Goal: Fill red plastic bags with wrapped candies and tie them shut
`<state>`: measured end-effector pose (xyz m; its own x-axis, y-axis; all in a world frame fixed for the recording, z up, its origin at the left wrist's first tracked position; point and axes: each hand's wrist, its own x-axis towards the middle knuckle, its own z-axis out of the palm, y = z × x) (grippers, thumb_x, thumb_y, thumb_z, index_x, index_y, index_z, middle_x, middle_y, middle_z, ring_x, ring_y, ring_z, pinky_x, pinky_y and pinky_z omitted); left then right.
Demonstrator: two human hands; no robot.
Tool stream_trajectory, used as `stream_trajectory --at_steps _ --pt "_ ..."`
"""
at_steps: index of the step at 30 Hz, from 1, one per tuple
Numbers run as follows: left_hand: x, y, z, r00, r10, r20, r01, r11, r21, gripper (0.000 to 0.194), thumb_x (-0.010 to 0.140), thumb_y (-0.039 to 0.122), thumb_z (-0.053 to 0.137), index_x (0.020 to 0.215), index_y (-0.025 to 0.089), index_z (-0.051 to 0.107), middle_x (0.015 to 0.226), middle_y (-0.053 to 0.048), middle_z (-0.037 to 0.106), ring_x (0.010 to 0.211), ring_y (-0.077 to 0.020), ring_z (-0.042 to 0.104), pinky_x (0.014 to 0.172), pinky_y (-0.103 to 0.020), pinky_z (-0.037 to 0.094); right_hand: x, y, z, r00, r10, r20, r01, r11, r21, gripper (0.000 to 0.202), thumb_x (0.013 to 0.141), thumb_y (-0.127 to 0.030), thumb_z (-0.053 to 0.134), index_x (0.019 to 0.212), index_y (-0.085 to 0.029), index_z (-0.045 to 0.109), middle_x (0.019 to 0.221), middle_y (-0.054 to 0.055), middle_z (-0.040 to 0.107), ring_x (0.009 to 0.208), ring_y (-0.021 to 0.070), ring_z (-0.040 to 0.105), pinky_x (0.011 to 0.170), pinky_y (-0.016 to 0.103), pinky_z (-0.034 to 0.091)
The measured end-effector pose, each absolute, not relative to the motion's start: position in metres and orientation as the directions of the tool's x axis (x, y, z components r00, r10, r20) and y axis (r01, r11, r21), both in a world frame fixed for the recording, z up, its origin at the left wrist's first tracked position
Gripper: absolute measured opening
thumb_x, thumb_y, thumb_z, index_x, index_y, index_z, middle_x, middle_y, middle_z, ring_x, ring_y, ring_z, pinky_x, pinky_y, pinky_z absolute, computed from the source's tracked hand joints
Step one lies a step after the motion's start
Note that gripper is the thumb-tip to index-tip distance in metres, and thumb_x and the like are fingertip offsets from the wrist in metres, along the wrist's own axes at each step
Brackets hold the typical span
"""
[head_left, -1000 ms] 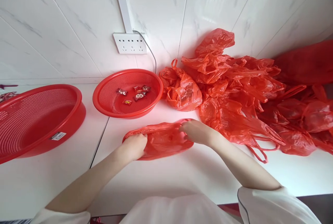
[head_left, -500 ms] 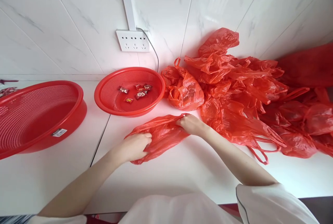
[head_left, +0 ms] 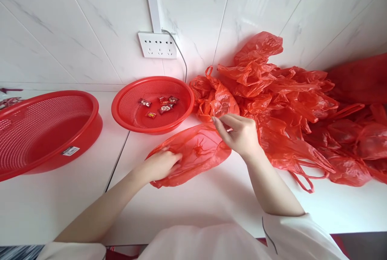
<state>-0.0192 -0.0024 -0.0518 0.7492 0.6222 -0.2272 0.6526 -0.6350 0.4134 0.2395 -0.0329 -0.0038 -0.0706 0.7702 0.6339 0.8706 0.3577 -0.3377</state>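
Observation:
A thin red plastic bag lies on the white counter, its mouth spread wide with the crumpled inside showing. My left hand is closed on the bag's left side, some fingertips hidden in its folds. At the far right edge of the same bag, my right hand is raised, thumb and forefinger pinched together at the rim. Just behind the bag stands a round red plastic basket with several small wrapped candies on its bottom.
A larger red basket with a white label stands at the left. Filled or crumpled red plastic bags are heaped along the wall on the right. A white socket strip with a grey cable is mounted on the tiled wall.
My right hand has risen and shifted right, from the bag's inner edge to its far right rim. The bag's mouth has opened wider. My left hand stays nearly in place.

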Motion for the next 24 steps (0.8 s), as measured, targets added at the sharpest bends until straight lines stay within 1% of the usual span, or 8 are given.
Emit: stream_trajectory --at_steps 2,4,7,10,14,16,19,24 --pt "-0.019 -0.002 -0.057 0.751 0.613 -0.246 0.655 -0.648 0.389 0.024 0.089 0.022 0.040 0.073 0.021 0.059 0.070 -0.005 0.062 0.069 -0.0236 0.059 0.057 -0.031 0.036 0.234 -0.038 0.002 -0.217 0.771 0.599 0.834 0.465 -0.297 0.032 0.095 -0.036 0.044 0.075 -0.019 0.062 0.064 0.002 0.058 0.057 0.0118 0.050 0.055 0.025 0.036" --pt "-0.020 -0.002 -0.061 0.761 0.600 -0.248 0.646 -0.661 0.383 0.026 0.090 0.020 0.037 0.080 0.020 0.061 0.075 -0.005 0.064 0.066 -0.0221 0.059 0.057 -0.031 0.036 0.225 -0.039 -0.002 -0.475 0.750 0.461 0.721 0.632 -0.285 0.026 0.095 -0.034 0.044 0.089 -0.020 0.064 0.079 0.004 0.064 0.069 0.0136 0.057 0.064 0.025 0.042" --pt "-0.021 -0.005 -0.065 0.774 0.586 -0.241 0.631 -0.680 0.373 0.022 0.086 0.015 0.043 0.094 0.021 0.062 0.089 -0.006 0.066 0.079 -0.0239 0.063 0.064 -0.032 0.040 0.214 -0.028 -0.028 -0.690 0.681 0.244 0.621 0.731 -0.283 0.023 0.095 -0.029 0.044 0.099 -0.020 0.064 0.096 0.007 0.066 0.090 0.0171 0.060 0.082 0.030 0.044" --pt "-0.025 -0.008 -0.067 0.757 0.597 -0.266 0.654 -0.689 0.313 0.045 0.074 0.004 0.047 0.112 0.025 0.058 0.106 -0.006 0.063 0.092 -0.0254 0.061 0.067 -0.031 0.043 0.218 -0.010 -0.067 -0.655 0.743 0.139 0.695 0.664 -0.276 0.022 0.090 -0.028 0.053 0.106 -0.018 0.065 0.115 0.011 0.062 0.112 0.0231 0.053 0.098 0.039 0.039" --pt "-0.034 -0.008 -0.072 0.733 0.619 -0.283 0.680 -0.681 0.272 0.081 0.061 -0.005 0.044 0.133 0.032 0.044 0.125 -0.006 0.054 0.102 -0.0240 0.059 0.071 -0.030 0.045 0.243 0.004 -0.104 -0.545 0.830 -0.116 0.784 0.456 -0.420 0.074 0.071 -0.042 0.072 0.138 -0.024 0.046 0.140 0.012 0.047 0.127 0.0277 0.043 0.103 0.042 0.038" --pt "-0.039 -0.003 -0.074 0.719 0.641 -0.267 0.695 -0.663 0.279 0.082 0.060 -0.002 0.047 0.135 0.030 0.043 0.132 -0.006 0.050 0.107 -0.0244 0.058 0.078 -0.032 0.047 0.254 0.005 -0.111 -0.535 0.821 -0.200 0.781 0.390 -0.488 0.092 0.065 -0.048 0.075 0.146 -0.029 0.035 0.148 0.009 0.038 0.134 0.0279 0.038 0.107 0.042 0.035" --pt "-0.047 0.007 -0.075 0.700 0.676 -0.229 0.708 -0.618 0.342 0.071 0.064 0.006 0.055 0.132 0.026 0.049 0.133 -0.007 0.050 0.113 -0.0251 0.055 0.090 -0.034 0.045 0.263 0.005 -0.114 -0.563 0.801 -0.204 0.738 0.375 -0.561 0.098 0.065 -0.052 0.074 0.149 -0.029 0.028 0.151 0.007 0.035 0.137 0.0268 0.035 0.113 0.040 0.028" --pt "-0.053 0.019 -0.074 0.632 0.749 -0.200 0.702 -0.444 0.558 0.061 0.067 0.028 0.069 0.126 0.025 0.055 0.134 -0.007 0.053 0.123 -0.0284 0.048 0.102 -0.039 0.039 0.261 0.004 -0.108 -0.537 0.828 -0.163 0.734 0.363 -0.574 0.077 0.076 -0.041 0.067 0.145 -0.024 0.037 0.148 0.008 0.041 0.133 0.0253 0.041 0.110 0.037 0.034"
